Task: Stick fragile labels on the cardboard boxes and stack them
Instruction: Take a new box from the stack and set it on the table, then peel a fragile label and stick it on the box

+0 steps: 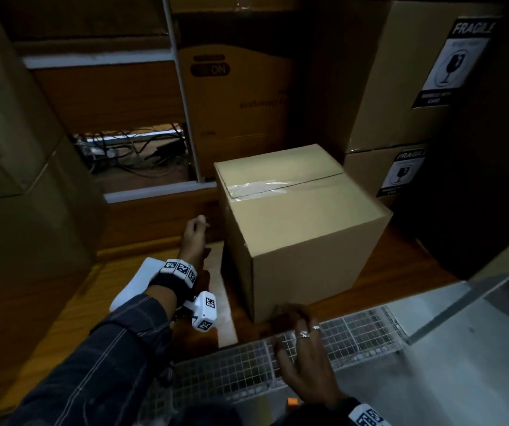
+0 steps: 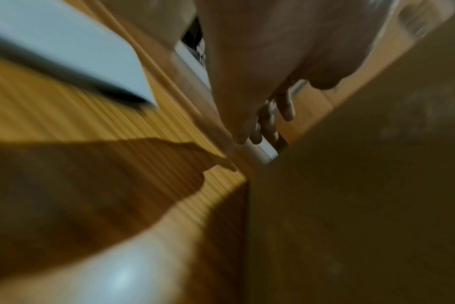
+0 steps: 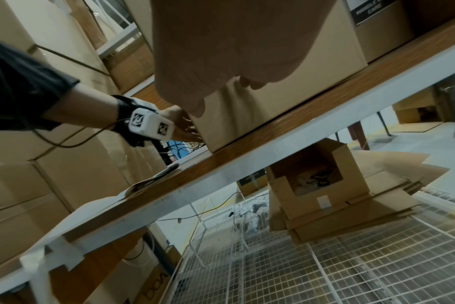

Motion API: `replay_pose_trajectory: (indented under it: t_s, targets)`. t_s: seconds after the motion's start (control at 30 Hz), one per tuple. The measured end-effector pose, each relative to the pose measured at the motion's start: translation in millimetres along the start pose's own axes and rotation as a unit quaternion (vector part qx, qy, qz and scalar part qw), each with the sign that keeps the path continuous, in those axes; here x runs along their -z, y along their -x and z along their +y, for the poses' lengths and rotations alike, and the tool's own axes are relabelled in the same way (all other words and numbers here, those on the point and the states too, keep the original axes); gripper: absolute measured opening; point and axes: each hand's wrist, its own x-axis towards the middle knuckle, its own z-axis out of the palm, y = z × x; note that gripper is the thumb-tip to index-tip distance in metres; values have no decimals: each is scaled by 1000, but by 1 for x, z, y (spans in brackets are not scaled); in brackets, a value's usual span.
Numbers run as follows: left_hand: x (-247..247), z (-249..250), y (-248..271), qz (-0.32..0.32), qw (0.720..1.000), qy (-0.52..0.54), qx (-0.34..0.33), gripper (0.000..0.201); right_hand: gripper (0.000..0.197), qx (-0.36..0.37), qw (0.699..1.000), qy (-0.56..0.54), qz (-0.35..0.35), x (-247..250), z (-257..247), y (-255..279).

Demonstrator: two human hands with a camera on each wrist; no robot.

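A plain taped cardboard box [image 1: 302,229] stands on the wooden table [image 1: 72,302] with no label on the faces that show. My left hand [image 1: 196,227] reaches along its left side; in the right wrist view the left hand [image 3: 187,127] has loose fingers against that face. In the blurred left wrist view these fingers [image 2: 270,121] hang beside the box [image 2: 364,185]. My right hand [image 1: 293,321] lies with straight fingers on the box's near bottom corner. White label sheets [image 1: 136,287] lie under my left forearm.
Two stacked boxes at the right carry fragile labels, the upper [image 1: 456,63] and the lower [image 1: 403,173]. Large cartons [image 1: 16,149] wall the left and back. A wire mesh cage [image 1: 247,364] and a grey surface [image 1: 462,348] lie in front of the table.
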Motion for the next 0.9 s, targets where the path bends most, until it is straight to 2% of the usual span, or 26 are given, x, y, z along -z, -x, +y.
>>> replay_pose_trajectory:
  t_s: [0.13,0.2,0.27,0.37,0.47,0.53,0.67,0.7,0.8,0.9]
  targets:
    - [44,5,59,74,989,-91,-91,32,54,40,998,9,-51,-1,8,8]
    - [72,-5,86,119,974,-140,-131,27,48,31,995,19,-91,-9,20,14]
    - [101,-22,114,157,955,-196,-157,23,51,11,991,34,-126,-21,26,18]
    - [136,-52,155,177,932,-274,-157,23,50,49,985,19,-164,-31,9,16]
    - [161,-81,187,186,919,-323,-124,27,35,111,976,-26,-188,-37,-21,8]
    - [175,-96,199,173,912,-356,-112,30,32,141,966,-44,-210,-46,-39,2]
    - [197,-118,210,43,892,-440,-92,41,28,188,957,-59,-211,-82,-65,-16]
    - [203,-123,211,27,887,-451,-94,41,26,193,957,-54,-210,-92,-72,-22]
    - [225,-131,215,37,872,-471,-129,38,22,184,956,-30,-226,-123,-94,-43]
    - [245,-128,217,69,835,-514,-183,43,24,197,946,30,-255,-158,-118,-66]
